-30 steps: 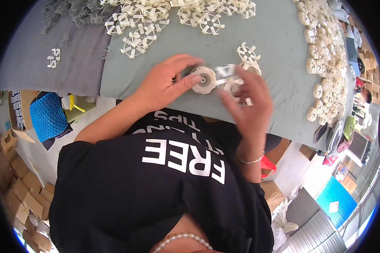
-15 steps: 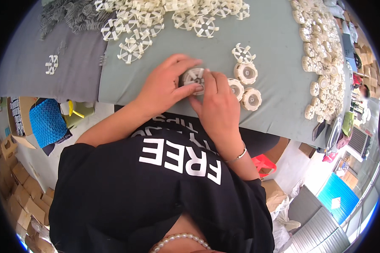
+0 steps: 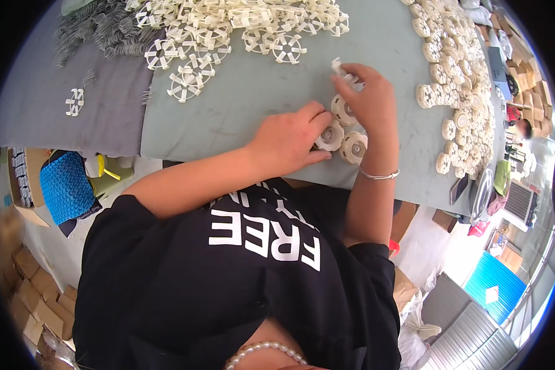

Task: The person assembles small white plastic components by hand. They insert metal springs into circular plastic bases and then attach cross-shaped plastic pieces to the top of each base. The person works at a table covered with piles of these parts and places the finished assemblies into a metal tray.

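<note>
My left hand [image 3: 287, 139] rests on the green table mat [image 3: 228, 117], its fingertips pinching a round cream disc [image 3: 331, 136]. Two more cream discs lie right beside it, one [image 3: 353, 147] to the right and one [image 3: 341, 110] just behind. My right hand [image 3: 369, 98] hovers over those discs, and its fingertips hold a small white spoked piece [image 3: 340, 66] lifted a little off the mat.
A heap of white spoked wheels [image 3: 228, 31] covers the far side, with metal springs [image 3: 98, 34] on a grey cloth [image 3: 55, 123] at the left. Several finished discs [image 3: 453, 92] crowd the right edge. A blue basket [image 3: 65, 185] and cardboard boxes [image 3: 24, 277] sit below left.
My right hand has left the disc that both hands were pressing and moved farther out, now holding a white spoked piece. My left hand stays on its disc.
</note>
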Demonstrator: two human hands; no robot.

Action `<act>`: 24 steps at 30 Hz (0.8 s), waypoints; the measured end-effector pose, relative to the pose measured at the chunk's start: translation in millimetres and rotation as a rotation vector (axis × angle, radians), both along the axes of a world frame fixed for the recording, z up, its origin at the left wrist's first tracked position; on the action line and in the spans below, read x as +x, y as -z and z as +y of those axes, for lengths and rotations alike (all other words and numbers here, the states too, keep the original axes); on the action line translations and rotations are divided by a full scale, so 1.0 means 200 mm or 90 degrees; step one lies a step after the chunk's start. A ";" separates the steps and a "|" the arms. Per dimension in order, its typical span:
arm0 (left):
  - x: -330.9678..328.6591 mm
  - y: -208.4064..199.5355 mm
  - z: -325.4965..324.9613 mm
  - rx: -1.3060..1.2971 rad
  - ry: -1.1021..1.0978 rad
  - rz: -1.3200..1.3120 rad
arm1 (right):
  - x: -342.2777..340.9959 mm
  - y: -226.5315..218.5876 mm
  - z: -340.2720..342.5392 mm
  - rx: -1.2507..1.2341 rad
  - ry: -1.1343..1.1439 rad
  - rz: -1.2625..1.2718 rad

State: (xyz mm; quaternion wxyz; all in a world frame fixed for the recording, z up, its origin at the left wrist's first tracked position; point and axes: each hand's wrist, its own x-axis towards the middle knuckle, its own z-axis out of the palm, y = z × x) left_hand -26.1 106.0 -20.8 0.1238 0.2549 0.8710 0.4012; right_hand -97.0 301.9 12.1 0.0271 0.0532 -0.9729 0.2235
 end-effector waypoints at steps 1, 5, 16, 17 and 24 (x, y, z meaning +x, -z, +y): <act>-0.01 0.01 0.00 -0.002 0.016 -0.020 | -0.02 -0.01 0.00 -0.004 0.029 0.004; 0.06 0.02 -0.31 0.013 -0.004 0.001 | 0.09 -0.09 -0.16 -0.332 -0.104 -0.195; 0.16 -0.04 -0.54 0.055 -0.123 -0.016 | 0.23 -0.02 -0.30 -0.032 -0.118 -0.039; 0.16 -0.03 -0.54 0.079 -0.115 -0.003 | 0.23 -0.01 -0.29 -0.053 -0.112 -0.068; 0.14 0.05 -0.56 0.138 -0.100 0.031 | 0.26 -0.02 -0.28 -0.129 -0.066 -0.102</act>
